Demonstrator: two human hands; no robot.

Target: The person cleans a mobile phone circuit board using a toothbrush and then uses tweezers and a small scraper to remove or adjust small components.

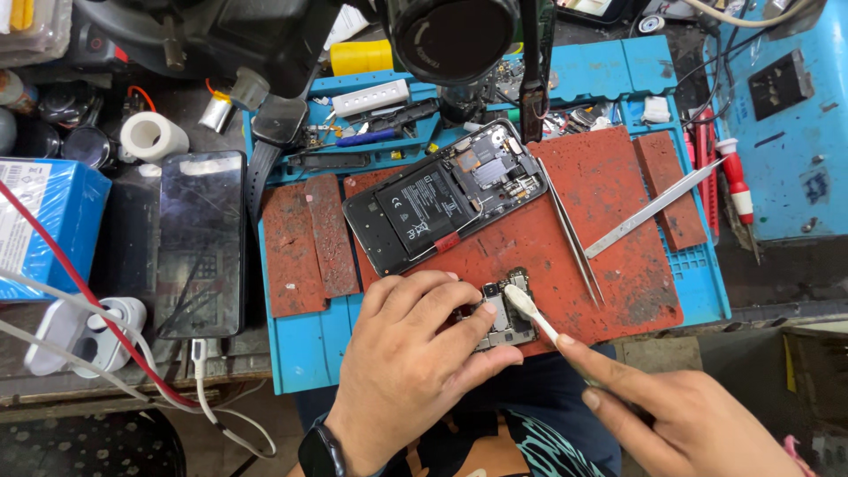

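- My left hand was curled down over a small circuit board at the near edge of the red work mat. Its fingers were closed on the board, thumb along the near side, so the part stayed pinned flat and steady.
- My right hand sat to the right of the board, its fingers pinched shut on the handle of a white brush. The forefinger lay straight along the handle, which I judge gave finer control. The bristle end touched the board's top face.
- The opened phone lay tilted on the mat just beyond the board, back cover off and its black battery showing, near enough to go back to without reaching.
- Metal tweezers rested on the mat to the right of the phone, tips pointing toward me, and a flat metal pry tool lay slanted further right, both apart from the board.
- Left of the mat, on the tabletop, a second phone lay face up with a cracked screen and a white cable plugged into its near end, clear of the working area.
- A black microscope lens hung above the mat's far edge.
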